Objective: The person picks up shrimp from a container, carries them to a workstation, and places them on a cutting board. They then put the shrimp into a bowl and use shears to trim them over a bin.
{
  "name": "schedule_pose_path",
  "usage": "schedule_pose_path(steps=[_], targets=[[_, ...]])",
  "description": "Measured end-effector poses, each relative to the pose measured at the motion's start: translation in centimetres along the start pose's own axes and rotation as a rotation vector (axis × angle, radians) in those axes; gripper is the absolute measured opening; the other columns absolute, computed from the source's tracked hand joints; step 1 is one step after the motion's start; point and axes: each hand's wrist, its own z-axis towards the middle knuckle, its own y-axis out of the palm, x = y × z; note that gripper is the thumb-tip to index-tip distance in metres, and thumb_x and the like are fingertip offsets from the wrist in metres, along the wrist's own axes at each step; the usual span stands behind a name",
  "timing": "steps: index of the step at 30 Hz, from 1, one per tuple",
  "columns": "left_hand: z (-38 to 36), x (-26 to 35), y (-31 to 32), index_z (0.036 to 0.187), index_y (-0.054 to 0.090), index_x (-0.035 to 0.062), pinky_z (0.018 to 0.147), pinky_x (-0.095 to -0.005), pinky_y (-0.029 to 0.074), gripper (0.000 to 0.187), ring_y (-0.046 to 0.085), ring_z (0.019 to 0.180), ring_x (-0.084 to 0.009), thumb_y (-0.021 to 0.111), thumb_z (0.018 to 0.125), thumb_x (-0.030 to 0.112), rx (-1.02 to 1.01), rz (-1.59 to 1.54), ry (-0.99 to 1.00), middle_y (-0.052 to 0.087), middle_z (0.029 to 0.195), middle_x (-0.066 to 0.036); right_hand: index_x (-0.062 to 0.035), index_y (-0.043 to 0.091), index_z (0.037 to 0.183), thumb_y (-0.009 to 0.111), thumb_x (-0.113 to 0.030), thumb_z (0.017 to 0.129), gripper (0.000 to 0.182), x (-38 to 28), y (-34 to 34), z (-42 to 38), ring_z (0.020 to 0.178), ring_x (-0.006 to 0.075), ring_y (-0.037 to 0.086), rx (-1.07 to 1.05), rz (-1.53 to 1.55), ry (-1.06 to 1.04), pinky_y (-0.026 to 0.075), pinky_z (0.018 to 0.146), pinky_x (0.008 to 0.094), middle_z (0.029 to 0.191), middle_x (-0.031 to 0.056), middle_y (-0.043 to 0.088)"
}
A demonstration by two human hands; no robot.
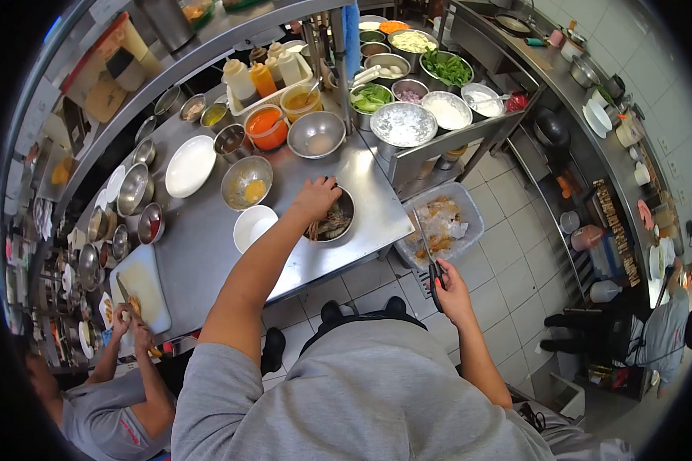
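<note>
My left hand [315, 198] reaches over a metal bowl [351, 217] near the counter's front edge, its fingers curled down inside the rim. Dark, whiskered shrimp [332, 224] lie in this bowl beneath the hand. What the fingertips grip is hidden. In my right hand [454, 294] is a pair of scissors [437, 278] with black handles, blades pointing up and away from me. Below the blades, on the floor side, a clear plastic tub [477, 219] contains ice and orange-brown pieces. A white bowl [254, 227] stands just left of my left forearm.
On the steel counter [207, 238] are a metal bowl with yellow egg [246, 184], an orange sauce tub [267, 129], squeeze bottles [241, 81] and a white oval plate [191, 167]. Ingredient bowls [404, 125] fill the right station. A co-worker's hands [131, 326] work at a cutting board [148, 284].
</note>
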Motion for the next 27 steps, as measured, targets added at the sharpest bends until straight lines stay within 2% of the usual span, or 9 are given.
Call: schedule_pose_path(steps=[9,16,18,19,21,22,24,25,27], targets=[[-1.2,0.1,-1.7,0.119,0.062,0.0124,0.093,-0.0456,0.047,0.056,0.051,0.119,-0.0289,0.08,0.066,0.018,-0.05,0.069,-0.007,0.053,0.124,-0.009,-0.0016,0.039,0.143,0.054,0.006,0.094,0.052,2.2,-0.7,-0.5,0.088,0.0112,0.064,0.05,-0.056,0.041,0.049,0.078,0.0231,0.099,0.0066,0.065],[-2.5,-0.9,-2.5,0.113,0.062,0.0088,0.094,-0.047,0.046,0.05,0.053,0.118,-0.0314,0.08,0.066,0.017,-0.11,0.055,-0.043,0.052,0.129,-0.011,-0.0017,0.039,0.143,0.053,0.007,0.093,0.052,1.4,0.0,0.2,0.09,0.0122,0.065,0.001,-0.055,0.021,0.05,0.079,0.0238,0.102,0.0093,0.067],[-3.4,-2.0,-2.5,0.108,0.059,0.005,0.096,-0.0483,0.046,0.046,0.051,0.121,-0.0335,0.079,0.068,0.015,0.126,-0.091,-0.015,0.052,0.133,-0.014,-0.0018,0.04,0.143,0.053,0.007,0.094,0.051,1.4,0.1,0.1,0.091,0.0125,0.065,0.009,-0.049,0.015,0.05,0.079,0.024,0.102,0.0097,0.067],[-3.7,-2.6,-2.6,0.108,0.059,0.005,0.096,-0.0483,0.046,0.046,0.051,0.121,-0.0335,0.079,0.068,0.015,0.125,-0.088,-0.012,0.052,0.133,-0.014,-0.0025,0.039,0.143,0.055,0.003,0.094,0.053,1.4,0.0,0.1,0.088,0.0113,0.063,0.01,-0.051,0.026,0.049,0.077,0.0239,0.097,0.0071,0.066],[-4.1,-3.5,-2.8,0.103,0.056,0.002,0.094,-0.0472,0.048,0.041,0.056,0.116,-0.0373,0.076,0.07,0.013,0.39,-0.293,-0.001,0.059,0.127,-0.017,-0.0033,0.039,0.144,0.057,0.0,0.094,0.054,1.5,-0.2,0.2,0.085,0.01,0.061,0.016,-0.051,0.036,0.047,0.075,0.0239,0.093,0.0044,0.065],[-4.3,-3.5,-3.5,0.103,0.056,0.002,0.094,-0.0472,0.048,0.041,0.056,0.116,-0.0373,0.076,0.07,0.013,0.389,-0.293,0.002,0.059,0.127,-0.017,-0.0035,0.039,0.144,0.057,0.0,0.094,0.054,1.6,-0.2,0.2,0.085,0.0101,0.061,0.009,-0.039,0.044,0.047,0.074,0.0237,0.093,0.0042,0.065],[-4.8,-3.4,-5.5,0.105,0.055,0.0007,0.088,-0.041,0.052,0.035,0.064,0.103,-0.0339,0.072,0.077,0.012,0.29,-0.574,-0.295,0.066,0.113,-0.016,-0.0038,0.038,0.145,0.058,-0.001,0.094,0.055,1.7,-0.3,0.3,0.084,0.0101,0.061,-0.001,-0.032,0.052,0.047,0.074,0.0236,0.092,0.004,0.064],[-5.0,-3.7,-5.6,0.105,0.055,0.0007,0.088,-0.041,0.052,0.035,0.064,0.103,-0.0339,0.072,0.077,0.012,0.294,-0.576,-0.298,0.066,0.113,-0.016,-0.004,0.039,0.144,0.06,-0.002,0.093,0.055,1.5,-0.1,0.4,0.081,0.0102,0.061,-0.015,-0.029,0.04,0.047,0.071,0.0238,0.091,0.0037,0.064],[-5.4,-4.3,-5.7,0.107,0.056,0.0014,0.083,-0.0367,0.053,0.024,0.067,0.091,-0.0266,0.065,0.086,0.011,0.331,-1.02,-0.306,0.069,0.103,-0.014,-0.0042,0.039,0.144,0.062,-0.003,0.093,0.056,1.0,0.0,0.5,0.078,0.0102,0.06,-0.031,-0.028,0.025,0.047,0.068,0.024,0.089,0.0034,0.063]])
